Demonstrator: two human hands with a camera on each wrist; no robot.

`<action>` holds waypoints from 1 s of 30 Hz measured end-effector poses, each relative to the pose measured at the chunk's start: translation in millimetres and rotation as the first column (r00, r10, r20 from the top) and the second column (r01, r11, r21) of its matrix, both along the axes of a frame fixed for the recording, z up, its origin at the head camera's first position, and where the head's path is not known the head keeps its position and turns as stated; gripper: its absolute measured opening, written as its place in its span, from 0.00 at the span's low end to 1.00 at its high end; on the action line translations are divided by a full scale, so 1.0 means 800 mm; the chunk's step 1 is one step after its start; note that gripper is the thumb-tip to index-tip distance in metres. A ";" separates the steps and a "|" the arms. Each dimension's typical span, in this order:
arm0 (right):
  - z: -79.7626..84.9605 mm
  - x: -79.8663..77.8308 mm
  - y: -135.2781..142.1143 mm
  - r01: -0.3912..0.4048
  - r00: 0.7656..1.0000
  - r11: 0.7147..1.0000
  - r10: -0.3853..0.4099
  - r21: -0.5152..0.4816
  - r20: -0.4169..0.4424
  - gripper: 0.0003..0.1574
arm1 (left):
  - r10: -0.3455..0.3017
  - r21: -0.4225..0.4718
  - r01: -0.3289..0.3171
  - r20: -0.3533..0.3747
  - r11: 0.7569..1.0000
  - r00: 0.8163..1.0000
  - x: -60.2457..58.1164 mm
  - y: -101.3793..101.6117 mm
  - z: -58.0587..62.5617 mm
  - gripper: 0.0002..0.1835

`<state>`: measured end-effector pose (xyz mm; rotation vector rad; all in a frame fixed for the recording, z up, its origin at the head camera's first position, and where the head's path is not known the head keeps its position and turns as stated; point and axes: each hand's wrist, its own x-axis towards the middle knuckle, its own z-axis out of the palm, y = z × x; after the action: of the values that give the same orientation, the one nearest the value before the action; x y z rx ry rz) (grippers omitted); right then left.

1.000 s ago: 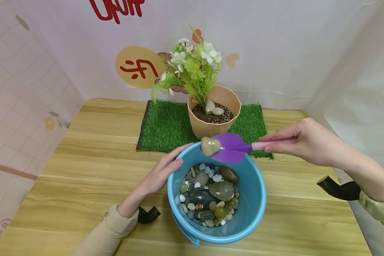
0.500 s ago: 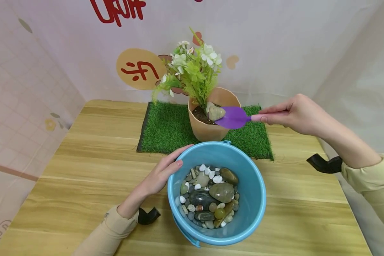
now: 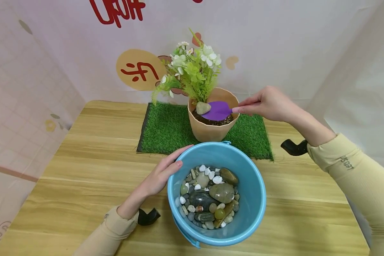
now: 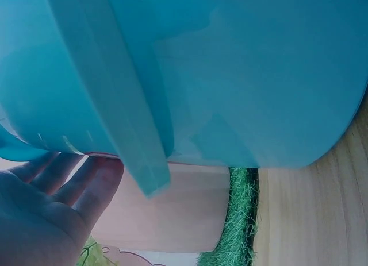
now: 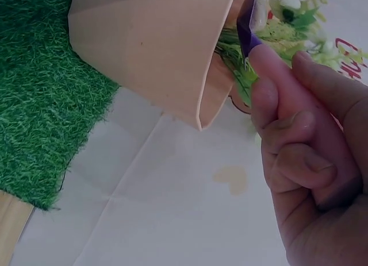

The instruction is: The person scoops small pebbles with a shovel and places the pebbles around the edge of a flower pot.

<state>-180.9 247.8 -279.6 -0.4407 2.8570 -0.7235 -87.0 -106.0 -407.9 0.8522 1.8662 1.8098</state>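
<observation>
My right hand (image 3: 270,104) holds the pink handle (image 5: 322,119) of a trowel with a purple blade (image 3: 219,111). A beige rounded stone (image 3: 203,108) lies at the blade's tip, over the dark soil in a peach flowerpot (image 3: 208,130). White artificial flowers (image 3: 208,57) with green leaves stand in the pot, right behind the stone. My left hand (image 3: 160,175) grips the rim of a blue bucket (image 3: 259,199), thumb over the edge and fingers along the outside. Pebbles and larger wet stones (image 3: 222,192) cover the bucket's bottom. The pot's two white stones are hidden behind the blade.
Under the pot lies a green turf mat (image 3: 163,131) on the wooden table (image 3: 92,167). The bucket stands in front of the mat. A printed cloth backdrop (image 3: 275,46) hangs behind and at both sides. Black wrist mounts (image 3: 148,217) stick out at both wrists.
My right hand has carried the trowel and stone from over the bucket's rim, away and then left, into the pot beside the flower stems. My left hand and the bucket have stayed put.
</observation>
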 end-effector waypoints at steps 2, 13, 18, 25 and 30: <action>-0.003 -0.004 -0.007 -0.022 1.000 1.000 0.022 0.000 0.000 0.16 | 0.003 -0.002 -0.003 0.000 1.000 1.000 0.000 0.000 0.000 0.31; -0.010 -0.024 -0.042 -0.045 0.995 0.999 0.043 0.030 0.085 0.15 | -0.002 0.005 0.002 0.013 1.000 1.000 0.000 0.000 -0.001 0.31; -0.008 -0.028 -0.054 -0.030 0.992 0.998 0.023 0.052 0.128 0.16 | 0.000 0.005 0.000 0.005 1.000 1.000 0.000 0.001 0.000 0.31; 0.000 -0.030 -0.064 -0.012 0.984 0.993 -0.009 0.115 0.179 0.17 | -0.004 0.004 0.004 0.007 1.000 1.000 0.000 0.000 0.002 0.31; 0.014 -0.026 -0.064 -0.038 0.987 0.980 0.006 0.193 0.163 0.16 | -0.006 -0.007 0.006 0.004 1.000 1.000 0.000 0.000 0.002 0.31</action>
<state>-201.7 196.7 -268.5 -0.3657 2.7302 -0.4457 -87.0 -106.0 -406.0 0.8507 1.8647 1.7990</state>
